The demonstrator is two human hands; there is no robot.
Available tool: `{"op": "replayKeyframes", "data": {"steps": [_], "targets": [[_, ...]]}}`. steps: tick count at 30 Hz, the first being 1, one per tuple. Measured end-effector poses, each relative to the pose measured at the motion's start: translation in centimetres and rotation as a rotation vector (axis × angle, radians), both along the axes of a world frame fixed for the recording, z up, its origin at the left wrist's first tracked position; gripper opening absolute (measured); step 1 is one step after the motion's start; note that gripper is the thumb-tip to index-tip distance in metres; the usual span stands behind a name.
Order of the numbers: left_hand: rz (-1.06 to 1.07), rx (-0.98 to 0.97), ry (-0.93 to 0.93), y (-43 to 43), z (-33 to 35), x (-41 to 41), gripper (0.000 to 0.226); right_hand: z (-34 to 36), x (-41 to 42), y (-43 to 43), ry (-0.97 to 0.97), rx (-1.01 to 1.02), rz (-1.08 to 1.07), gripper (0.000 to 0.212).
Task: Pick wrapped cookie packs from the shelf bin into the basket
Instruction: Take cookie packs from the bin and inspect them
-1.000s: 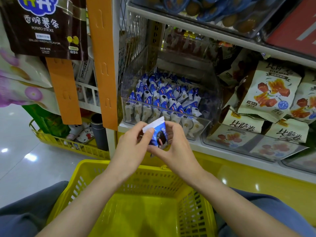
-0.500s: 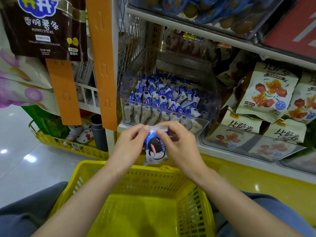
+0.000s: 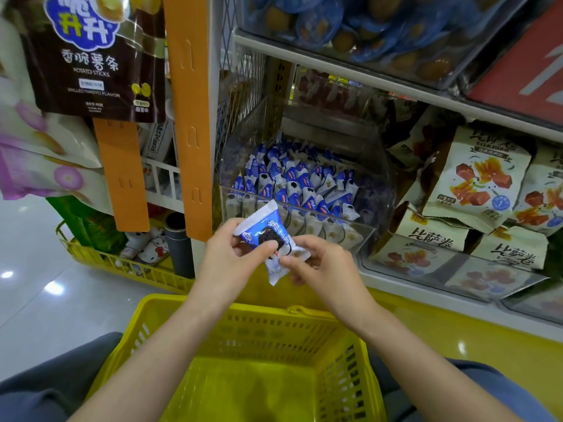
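One cookie pack between closed fingers of left hand and right hand

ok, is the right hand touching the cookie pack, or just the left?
Touching. The head view shows the right hand pinching the lower right edge of the cookie pack; the left hand grips the other side.

White shelf, clear bin of cookie packs, snack bags just beside

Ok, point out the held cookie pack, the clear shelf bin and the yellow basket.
cookie pack (image 3: 264,231): head view, blue front of the wrapper.
clear shelf bin (image 3: 335,217): head view, top edge of its front wall.
yellow basket (image 3: 243,309): head view, far rim.
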State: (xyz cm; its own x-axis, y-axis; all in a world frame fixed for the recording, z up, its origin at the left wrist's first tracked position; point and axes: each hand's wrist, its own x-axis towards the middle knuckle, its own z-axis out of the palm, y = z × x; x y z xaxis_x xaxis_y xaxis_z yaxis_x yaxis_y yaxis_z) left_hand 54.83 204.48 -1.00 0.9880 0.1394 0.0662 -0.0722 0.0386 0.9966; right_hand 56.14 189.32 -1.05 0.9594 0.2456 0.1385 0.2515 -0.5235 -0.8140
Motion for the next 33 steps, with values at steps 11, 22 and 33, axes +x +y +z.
{"op": "replayKeyframes", "data": {"steps": [11,22,33], "targets": [[-0.074,0.306,-0.180,0.8,1.9,1.1,0.037,2.8,0.6,-0.5,-0.041,0.287,0.018,0.023],[-0.041,1.101,-0.384,0.9,1.8,6.1,0.033,7.5,10.6,-3.0,-0.253,-0.425,-0.463,0.034],[0.008,1.177,-0.426,1.0,0.4,6.7,0.036,6.7,15.5,-1.3,0.014,-0.794,-0.369,0.037]]}}
